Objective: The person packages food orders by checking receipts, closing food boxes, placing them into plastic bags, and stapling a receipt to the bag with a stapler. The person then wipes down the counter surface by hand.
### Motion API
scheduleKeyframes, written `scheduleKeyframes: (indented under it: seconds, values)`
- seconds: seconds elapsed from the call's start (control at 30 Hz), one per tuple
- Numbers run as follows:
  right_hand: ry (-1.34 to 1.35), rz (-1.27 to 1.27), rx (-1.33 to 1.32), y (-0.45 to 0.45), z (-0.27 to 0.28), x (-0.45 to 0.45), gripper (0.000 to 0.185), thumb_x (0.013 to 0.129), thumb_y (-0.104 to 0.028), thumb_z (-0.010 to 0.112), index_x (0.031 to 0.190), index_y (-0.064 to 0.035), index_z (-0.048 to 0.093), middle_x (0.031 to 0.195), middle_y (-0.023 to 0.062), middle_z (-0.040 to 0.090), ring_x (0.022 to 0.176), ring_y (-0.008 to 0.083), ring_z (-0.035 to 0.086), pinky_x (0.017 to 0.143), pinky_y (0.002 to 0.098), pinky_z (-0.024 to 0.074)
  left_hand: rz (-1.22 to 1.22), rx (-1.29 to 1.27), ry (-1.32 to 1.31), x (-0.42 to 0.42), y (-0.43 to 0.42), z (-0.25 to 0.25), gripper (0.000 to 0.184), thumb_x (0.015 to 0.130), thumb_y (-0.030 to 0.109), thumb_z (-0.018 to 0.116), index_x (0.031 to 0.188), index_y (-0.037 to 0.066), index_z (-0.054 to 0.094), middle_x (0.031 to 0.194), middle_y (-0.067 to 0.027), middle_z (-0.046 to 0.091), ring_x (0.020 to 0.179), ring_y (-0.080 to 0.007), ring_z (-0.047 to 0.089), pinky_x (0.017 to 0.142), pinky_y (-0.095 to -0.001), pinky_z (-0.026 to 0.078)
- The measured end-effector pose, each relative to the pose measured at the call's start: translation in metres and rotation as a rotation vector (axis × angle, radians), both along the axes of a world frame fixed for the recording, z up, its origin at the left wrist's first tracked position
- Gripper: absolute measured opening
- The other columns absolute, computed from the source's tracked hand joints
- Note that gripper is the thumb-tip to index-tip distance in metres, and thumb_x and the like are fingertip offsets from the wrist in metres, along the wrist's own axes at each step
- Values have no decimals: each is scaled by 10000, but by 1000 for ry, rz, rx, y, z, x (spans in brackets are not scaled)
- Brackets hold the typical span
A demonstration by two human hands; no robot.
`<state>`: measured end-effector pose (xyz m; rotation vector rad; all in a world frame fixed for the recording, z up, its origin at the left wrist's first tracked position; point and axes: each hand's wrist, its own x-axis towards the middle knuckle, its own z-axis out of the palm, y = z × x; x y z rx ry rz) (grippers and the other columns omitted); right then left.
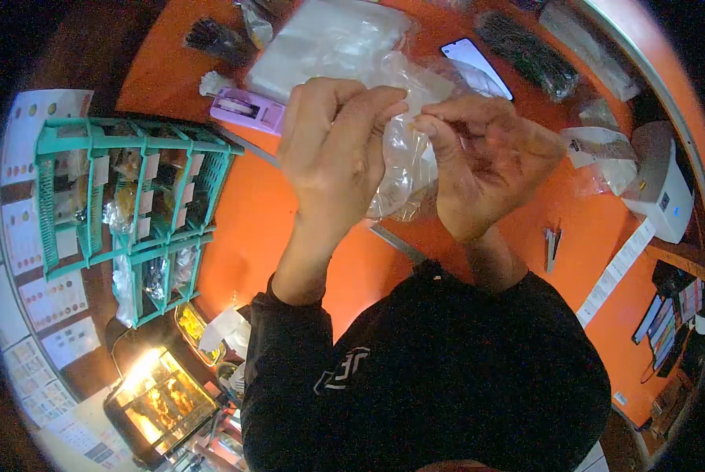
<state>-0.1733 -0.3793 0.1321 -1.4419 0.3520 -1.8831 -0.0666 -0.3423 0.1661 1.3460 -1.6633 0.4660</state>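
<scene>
Both hands are raised close together over the orange table (pixel 242 212), near a clear plastic bag (pixel 399 169) that hangs between and below them. My left hand (pixel 333 149) has its fingers bent and pressed together at the bag's upper part. Thumb and forefinger of my right hand (pixel 486 153) pinch together at the bag's upper edge, facing the left fingertips. Whatever small thing lies between the right fingertips is too small to make out. Behind the hands lies a stack of clear plastic sheets or bags (pixel 313 47).
A purple tape dispenser (pixel 246 108), a lit phone (pixel 478 67) and bundles of dark ties (pixel 525 59) lie at the back. Teal racks (pixel 97 197) stand left, a lit glass case (pixel 163 401) lower left. A white printer (pixel 667 189) with paper strip stands right.
</scene>
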Motion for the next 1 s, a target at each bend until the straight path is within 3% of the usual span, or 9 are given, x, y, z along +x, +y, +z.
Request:
scheduleKeyframes:
  seconds: [0.17, 0.23, 0.37, 0.47, 0.87, 1.0]
  values:
    - [-29, -46, -128, -8, -8, 1, 318, 661, 92, 607, 831, -25, 365, 720, 171, 573, 654, 209, 590, 564, 251, 464, -47, -24, -14, -3, 0, -1, 250, 531, 14, 627, 772, 80, 635, 666, -43, 484, 598, -190, 471, 486, -265, 381]
    - [32, 38, -84, -4, -5, -2, 602, 643, 167, 586, 1053, -81, 222, 734, 208, 550, 674, 219, 583, 619, 283, 497, -37, -18, -11, -4, 3, 1, 263, 525, 15, 622, 779, 81, 637, 667, -41, 483, 596, -190, 470, 486, -264, 381]
    - [40, 28, -23, -3, -4, -4, 635, 637, 175, 585, 1074, -102, 217, 738, 203, 554, 646, 218, 582, 597, 279, 501, -2, 10, -59, -3, 6, 2, 285, 524, 19, 604, 799, 89, 642, 678, -36, 476, 606, -188, 463, 494, -265, 383]
    - [161, 46, -131, -4, -3, -6, 650, 635, 178, 585, 1081, -117, 217, 741, 202, 557, 636, 219, 581, 587, 279, 504, 7, 1, -90, -2, 6, 3, 292, 529, 23, 593, 808, 95, 643, 683, -34, 474, 613, -185, 460, 500, -264, 383]
    - [103, 8, -35, 2, -3, -4, 660, 643, 166, 587, 1098, -110, 197, 715, 196, 557, 631, 212, 574, 585, 266, 494, -11, 0, -207, 0, 7, 6, 295, 539, 21, 607, 823, 99, 633, 705, -27, 482, 641, -179, 454, 505, -245, 379]
    - [94, 50, -113, -4, -7, -7, 661, 643, 163, 590, 1102, -108, 198, 727, 198, 557, 647, 216, 575, 595, 268, 492, -22, 11, -269, 1, 8, 9, 279, 547, 15, 621, 814, 95, 629, 715, -27, 481, 659, -183, 453, 506, -237, 374]
